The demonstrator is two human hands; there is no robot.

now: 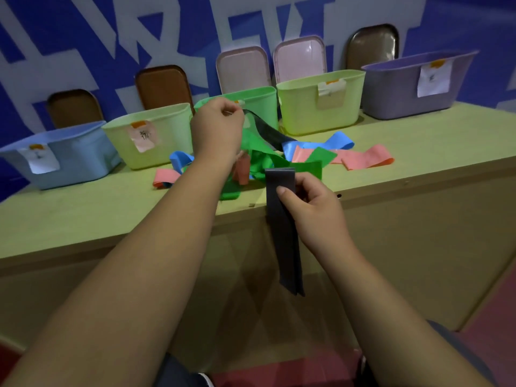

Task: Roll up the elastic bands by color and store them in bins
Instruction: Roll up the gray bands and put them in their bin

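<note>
From the head camera, nearest me is my right hand point(315, 208), just in front of the table point(83, 219) edge. Its thumb and curled fingers pinch a dark band point(282, 219) close to its folded top. The band hangs straight down past the table front, so its long axis is vertical and its free end is well below the hand.

My left hand point(217, 127) is raised further out over the pile of bands point(259, 160). Its fingertips are closed on the end of a second dark strip point(268, 132), which slopes down to the right into the green, blue and pink tangle. I cannot tell whether that strip is a separate band or joins the one in my right hand.

The two hands are well apart, left high and forward, right low and near. I judge the hanging band is the one ready to roll. The right hand has its top already, so the roll should start there and run down its length, once the left hand comes back to help.

The row of bins point(321, 104) stands behind the pile, against the wall, and I cannot read the labels
</note>
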